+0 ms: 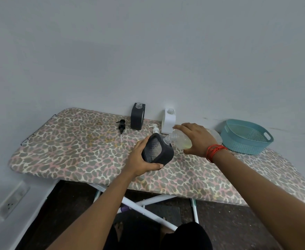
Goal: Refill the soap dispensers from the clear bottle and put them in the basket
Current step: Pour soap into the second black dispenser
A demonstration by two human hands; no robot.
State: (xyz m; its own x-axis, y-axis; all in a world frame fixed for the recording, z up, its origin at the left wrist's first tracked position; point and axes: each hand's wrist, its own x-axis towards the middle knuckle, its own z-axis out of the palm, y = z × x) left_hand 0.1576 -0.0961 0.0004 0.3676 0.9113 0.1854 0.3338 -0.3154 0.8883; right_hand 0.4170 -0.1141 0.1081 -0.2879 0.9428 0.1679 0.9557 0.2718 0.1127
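My left hand (140, 159) grips a dark grey soap dispenser (157, 150), tilted, with its open neck toward the right. My right hand (195, 138) holds the clear bottle (179, 139) on its side, its mouth at the dispenser's neck; a little yellowish liquid lies in it. A second dark dispenser (137, 116) and a white dispenser (168, 121) stand uncapped at the back by the wall. A black pump (122, 126) lies on the board, and a white pump (155, 129) shows behind the held dispenser. The teal basket (245, 139) sits at the right and has no dispensers in it.
Everything rests on an ironing board with a leopard-print cover (76, 150), set against a pale wall. Its white legs (148, 210) and a dark floor show below. A wall socket (12, 201) is at the lower left.
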